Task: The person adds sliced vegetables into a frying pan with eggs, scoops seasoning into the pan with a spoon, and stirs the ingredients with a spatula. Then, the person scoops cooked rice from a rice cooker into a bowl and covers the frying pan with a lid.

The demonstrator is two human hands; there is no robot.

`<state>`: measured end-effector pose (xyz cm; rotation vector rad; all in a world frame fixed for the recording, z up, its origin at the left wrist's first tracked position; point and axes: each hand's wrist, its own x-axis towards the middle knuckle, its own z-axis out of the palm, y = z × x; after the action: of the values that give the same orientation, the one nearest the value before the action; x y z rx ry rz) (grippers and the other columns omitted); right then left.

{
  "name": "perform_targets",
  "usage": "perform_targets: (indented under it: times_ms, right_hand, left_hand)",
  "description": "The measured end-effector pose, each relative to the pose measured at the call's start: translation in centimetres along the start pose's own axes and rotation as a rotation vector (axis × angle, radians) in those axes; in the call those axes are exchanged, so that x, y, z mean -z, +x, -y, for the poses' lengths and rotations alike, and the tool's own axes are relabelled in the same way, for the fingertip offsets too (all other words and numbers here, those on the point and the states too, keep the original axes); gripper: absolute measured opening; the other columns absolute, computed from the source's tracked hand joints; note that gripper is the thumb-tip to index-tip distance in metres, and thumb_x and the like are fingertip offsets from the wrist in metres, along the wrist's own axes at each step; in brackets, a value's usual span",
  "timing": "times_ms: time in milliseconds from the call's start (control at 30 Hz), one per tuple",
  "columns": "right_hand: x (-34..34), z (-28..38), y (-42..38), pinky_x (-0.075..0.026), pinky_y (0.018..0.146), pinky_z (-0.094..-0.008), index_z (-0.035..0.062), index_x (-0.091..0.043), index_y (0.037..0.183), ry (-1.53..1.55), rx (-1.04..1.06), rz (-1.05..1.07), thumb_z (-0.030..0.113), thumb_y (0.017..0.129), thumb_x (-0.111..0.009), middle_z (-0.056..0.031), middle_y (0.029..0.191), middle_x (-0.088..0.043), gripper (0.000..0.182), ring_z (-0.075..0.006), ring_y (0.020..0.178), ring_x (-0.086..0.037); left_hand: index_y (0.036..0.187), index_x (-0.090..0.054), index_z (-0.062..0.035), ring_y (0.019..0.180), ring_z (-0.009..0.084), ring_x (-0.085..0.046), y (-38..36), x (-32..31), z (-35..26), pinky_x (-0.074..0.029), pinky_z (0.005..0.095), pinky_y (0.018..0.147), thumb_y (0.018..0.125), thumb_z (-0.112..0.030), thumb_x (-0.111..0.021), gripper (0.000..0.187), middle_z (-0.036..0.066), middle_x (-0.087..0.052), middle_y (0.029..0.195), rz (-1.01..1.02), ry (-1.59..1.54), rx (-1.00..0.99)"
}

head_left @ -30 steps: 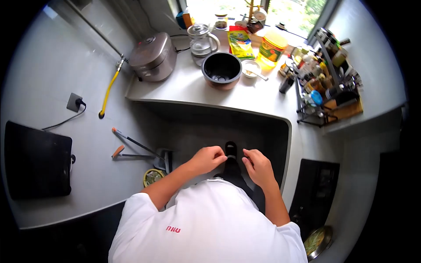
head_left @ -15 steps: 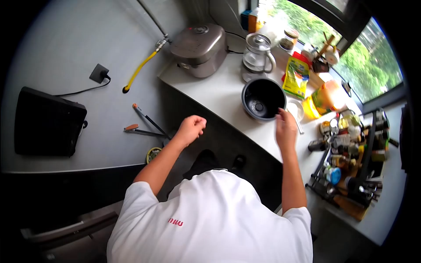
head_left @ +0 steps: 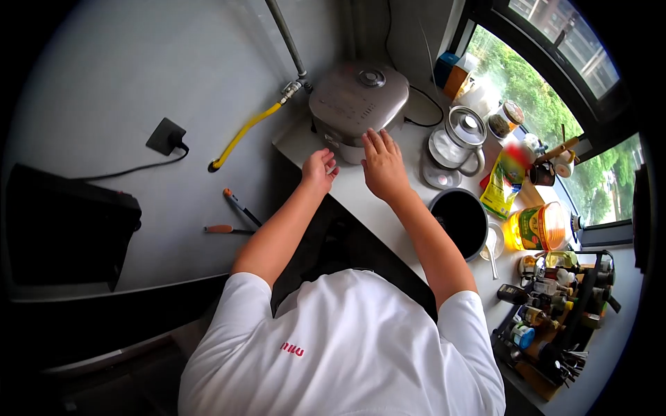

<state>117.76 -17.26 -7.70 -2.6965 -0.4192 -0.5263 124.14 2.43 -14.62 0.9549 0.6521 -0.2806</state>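
A metallic rice cooker (head_left: 357, 100) with its lid down sits on the white counter (head_left: 388, 239). Close to its front face is my right hand (head_left: 383, 165), palm down with fingers stretched out, nothing held. My left hand (head_left: 320, 170) is just left of it near the counter edge, fingers slightly curled and apart, also without an object. Whether either hand touches the cooker is unclear. The black inner pot (head_left: 460, 223) stands on the counter to the right of my right forearm, beside a white spoon (head_left: 492, 253) on a small dish.
A glass kettle (head_left: 459, 142) stands behind the pot. Farther right are a yellow packet (head_left: 501, 191), an oil bottle (head_left: 538, 227) and a rack of seasoning bottles (head_left: 555, 305). A yellow hose (head_left: 246, 135) and black-handled tools hang at left.
Both hands have moved toward the rice cooker, the right one leaving the black pot's rim. My left hand has loosened from a curl. The camera view has shifted.
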Motion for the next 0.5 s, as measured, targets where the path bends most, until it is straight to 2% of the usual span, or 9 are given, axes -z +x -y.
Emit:
perform_targets:
  times_ms: [33, 167, 300, 500]
  right_hand:
    - [-0.5, 0.3, 1.2, -0.035, 0.122, -0.0532, -0.0018, -0.052, 0.149, -0.017, -0.012, -0.001, 0.013, 0.092, -0.071, -0.0192, 0.158, -0.049, 0.061, -0.0433, 0.149, -0.040]
    - [-1.7, 1.2, 4.1, -0.033, 0.122, -0.0559, -0.0022, -0.054, 0.147, -0.024, -0.059, -0.041, 0.016, 0.086, -0.077, -0.0217, 0.156, -0.049, 0.067, -0.0458, 0.148, -0.040]
    - [-1.7, 1.9, 5.6, -0.030, 0.124, -0.0567, 0.0009, -0.053, 0.149, 0.004, -0.183, -0.044, 0.019, 0.086, -0.080, -0.0206, 0.157, -0.048, 0.070, -0.0458, 0.150, -0.038]
    - [-2.1, 2.3, 6.1, -0.033, 0.122, -0.0567, 0.0020, -0.054, 0.147, -0.015, -0.210, -0.018, 0.019, 0.085, -0.081, -0.0196, 0.155, -0.050, 0.070, -0.0447, 0.148, -0.041]
  left_hand:
    - [0.118, -0.064, -0.0083, 0.103, 0.0219, -0.053, 1.3, -0.2, -0.1, -0.047, 0.0435, 0.092, 0.100, -0.025, -0.057, 0.026, 0.004, -0.066, 0.121, 0.006, -0.020, 0.015]
    - [0.114, -0.063, -0.0126, 0.100, 0.0195, -0.050, 5.7, 0.4, -0.6, -0.044, 0.0428, 0.095, 0.099, -0.026, -0.054, 0.022, 0.001, -0.063, 0.116, 0.144, -0.089, 0.161]
    - [0.112, -0.062, -0.0159, 0.101, 0.0184, -0.049, 5.7, 0.5, -1.9, -0.043, 0.0442, 0.095, 0.100, -0.023, -0.055, 0.016, -0.001, -0.062, 0.113, 0.196, -0.063, 0.249]
    - [0.115, -0.061, -0.0148, 0.103, 0.0183, -0.050, 5.6, 1.0, -3.0, -0.042, 0.0441, 0.097, 0.100, -0.024, -0.055, 0.019, -0.001, -0.062, 0.116, 0.266, -0.052, 0.327]
